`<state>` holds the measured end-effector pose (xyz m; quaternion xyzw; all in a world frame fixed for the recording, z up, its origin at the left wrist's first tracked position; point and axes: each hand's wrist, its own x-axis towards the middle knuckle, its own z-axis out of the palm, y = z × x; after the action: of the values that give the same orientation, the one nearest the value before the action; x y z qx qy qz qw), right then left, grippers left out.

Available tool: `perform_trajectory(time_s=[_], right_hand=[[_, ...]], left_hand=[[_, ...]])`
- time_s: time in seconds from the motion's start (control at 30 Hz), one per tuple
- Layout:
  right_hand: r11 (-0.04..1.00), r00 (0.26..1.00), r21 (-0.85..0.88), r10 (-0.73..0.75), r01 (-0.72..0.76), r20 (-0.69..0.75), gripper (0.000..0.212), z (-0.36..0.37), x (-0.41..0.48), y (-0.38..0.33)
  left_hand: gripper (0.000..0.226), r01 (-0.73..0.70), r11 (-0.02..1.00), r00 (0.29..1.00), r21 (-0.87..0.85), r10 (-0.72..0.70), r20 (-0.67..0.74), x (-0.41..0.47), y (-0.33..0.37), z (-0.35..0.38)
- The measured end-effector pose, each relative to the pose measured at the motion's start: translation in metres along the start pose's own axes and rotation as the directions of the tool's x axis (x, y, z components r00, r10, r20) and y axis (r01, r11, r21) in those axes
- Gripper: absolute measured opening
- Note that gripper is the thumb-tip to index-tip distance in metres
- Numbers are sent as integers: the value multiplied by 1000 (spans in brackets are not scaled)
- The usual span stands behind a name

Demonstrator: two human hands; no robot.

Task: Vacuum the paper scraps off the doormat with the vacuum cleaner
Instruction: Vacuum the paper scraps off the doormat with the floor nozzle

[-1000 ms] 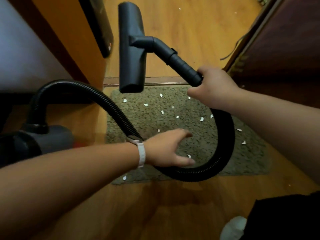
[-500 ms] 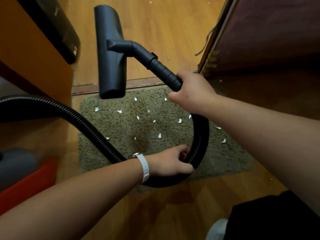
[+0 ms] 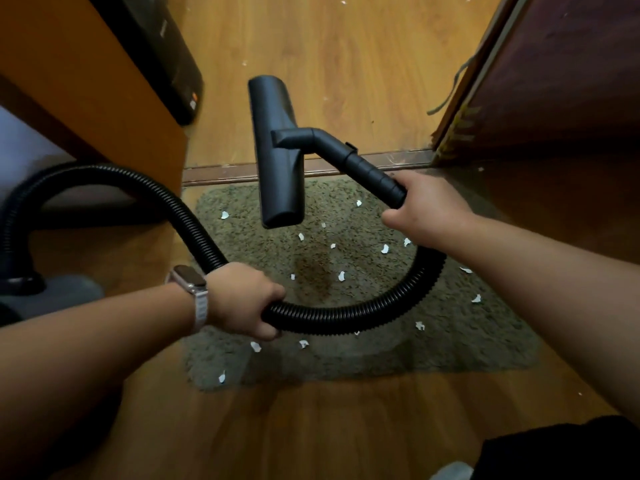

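The right hand (image 3: 429,216) gripped the lower end of the rigid black tube (image 3: 367,173), fingers curled round it, with the floor head (image 3: 277,150) over the far edge of the doormat (image 3: 450,341). The left hand (image 3: 242,299), a watch (image 3: 188,280) on its wrist, was closed round the ribbed hose (image 3: 346,315), which looped over the mat between the hands. White paper scraps (image 3: 385,249) lay scattered across the mat. The vacuum cleaner's grey body (image 3: 52,296) sat at the left, dim and cut off by the frame edge.

Bare forearms, pale-strapped wristwatch (image 3: 189,282), dark trousers (image 3: 561,448)
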<state>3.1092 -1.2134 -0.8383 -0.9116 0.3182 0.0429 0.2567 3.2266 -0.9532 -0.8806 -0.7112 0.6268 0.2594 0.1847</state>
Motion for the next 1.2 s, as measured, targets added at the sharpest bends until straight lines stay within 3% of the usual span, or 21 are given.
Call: perform_trajectory(time_s=[0.13, 0.27, 0.43, 0.67, 1.2], right_hand=[[1000, 998, 23, 16, -17, 67, 22, 26, -1, -11], [996, 984, -93, 30, -14, 176, 19, 52, -24, -26], [967, 978, -254, 40, 14, 207, 20, 62, -46, -39], [957, 984, -291, 61, -10, 168, 22, 82, -43, -53], [966, 974, -252, 3, 56, 228, 19, 150, -54, -106]], left_hand=[[67, -27, 1000, 987, 2, 27, -160, -32, -21, 46], [88, -56, 998, 980, 25, 60, -188, -45, -38, 73], [85, -106, 994, 969, 33, 111, -221, -49, -46, 87], [92, -92, 995, 922, 38, 99, -375, -63, -57, 110], [91, -45, 996, 969, 75, 62, -241, -97, -103, 150]])
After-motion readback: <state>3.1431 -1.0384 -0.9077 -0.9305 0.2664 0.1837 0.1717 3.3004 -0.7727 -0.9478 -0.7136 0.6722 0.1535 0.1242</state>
